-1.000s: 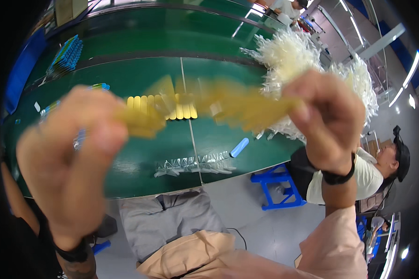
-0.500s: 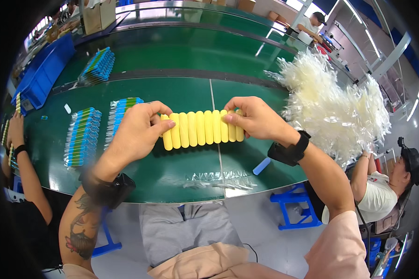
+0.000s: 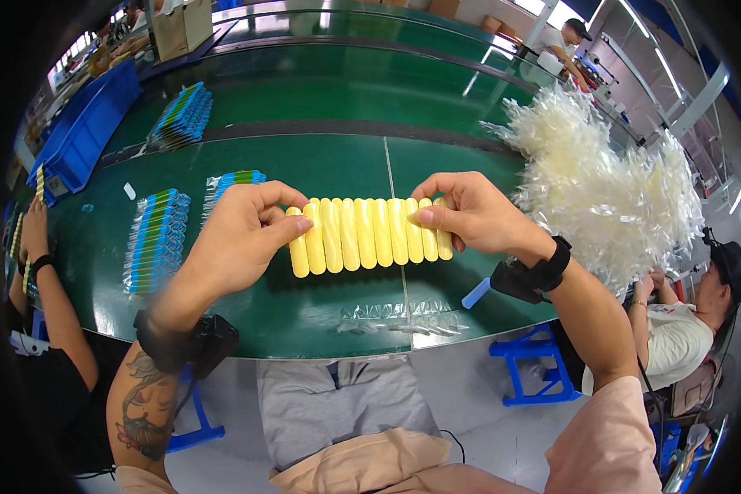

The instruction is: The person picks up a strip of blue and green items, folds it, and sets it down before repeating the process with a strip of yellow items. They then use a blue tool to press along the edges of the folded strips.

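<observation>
A row of yellow, round-ended sticks [image 3: 365, 236] lies side by side above the green table, held between my hands. My left hand [image 3: 247, 226] pinches the left end between thumb and fingers. At the other end, my right hand [image 3: 482, 218] grips the last few sticks, its thumb in front. The sticks look glossy, and some show slanting streaks. Below them a clear crinkled plastic wrapper [image 3: 399, 318] rests near the table's front edge. A small blue strip [image 3: 476, 293] lies under my right wrist.
Stacks of blue-and-green wrapped packs [image 3: 156, 240] stand left, with another stack [image 3: 181, 115] farther back. A blue bin [image 3: 90, 123] sits far left, near a co-worker's hand [image 3: 34, 233]. Clear plastic bags [image 3: 609, 193] are heaped right; another person [image 3: 675, 329] sits beyond. A blue stool [image 3: 535, 362] stands below.
Both hands still hold the row. It now appears slightly larger and its surface catches more light. My right hand has shifted a little to the right; the whole view has shifted slightly too.
</observation>
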Tool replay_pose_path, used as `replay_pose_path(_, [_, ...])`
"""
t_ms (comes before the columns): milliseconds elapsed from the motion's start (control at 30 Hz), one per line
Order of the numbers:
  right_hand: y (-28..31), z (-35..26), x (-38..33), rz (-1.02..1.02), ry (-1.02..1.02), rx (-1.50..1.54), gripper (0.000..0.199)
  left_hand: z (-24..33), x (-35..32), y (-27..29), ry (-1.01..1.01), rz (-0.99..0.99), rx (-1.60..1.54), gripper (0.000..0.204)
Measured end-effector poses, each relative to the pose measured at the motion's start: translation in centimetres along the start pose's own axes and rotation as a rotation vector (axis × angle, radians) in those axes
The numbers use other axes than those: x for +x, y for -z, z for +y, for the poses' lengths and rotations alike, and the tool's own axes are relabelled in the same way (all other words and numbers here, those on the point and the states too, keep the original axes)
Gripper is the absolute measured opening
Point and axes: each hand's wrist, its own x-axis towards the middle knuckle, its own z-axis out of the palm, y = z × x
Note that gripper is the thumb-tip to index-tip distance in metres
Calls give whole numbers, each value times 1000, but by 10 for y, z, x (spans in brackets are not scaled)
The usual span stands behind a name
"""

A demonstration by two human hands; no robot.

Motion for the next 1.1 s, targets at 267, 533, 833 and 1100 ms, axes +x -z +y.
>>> replay_pose_path(267, [-2,5,26,26,-13,-77,24,-3,28,4,-84,80,287,21])
replay_pose_path(533, [3,31,66,55,-136,-277,25,-37,69,-9,-132,17,608,31])
replay_pose_path(833, [-6,39,46,-6,50,-734,83,-25,54,-7,-76,-149,766,61])
replay_pose_path(1100, [-6,46,43,-8,87,-713,89,-38,60,3,-86,-300,734,80])
